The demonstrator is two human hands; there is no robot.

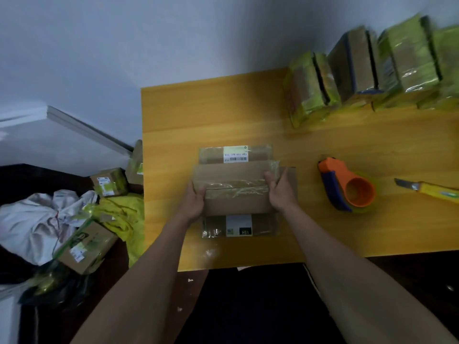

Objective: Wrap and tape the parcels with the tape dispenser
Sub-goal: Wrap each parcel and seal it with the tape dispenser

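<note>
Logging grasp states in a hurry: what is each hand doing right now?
Left hand: closed on the left end of the brown taped cardboard parcel.
Right hand: closed on the parcel's right end.

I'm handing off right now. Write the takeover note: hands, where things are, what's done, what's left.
Left hand and right hand grip the two ends of a cardboard box at the middle of the table; it sits on labelled parcels.
Tape dispenser lies to the right, not in hand; knife beyond it.
Done: a row of green-taped parcels at the far right of the table.
Left: the held box shows only clear tape; wrap and tape it. More boxes lie on the floor, left.
</note>
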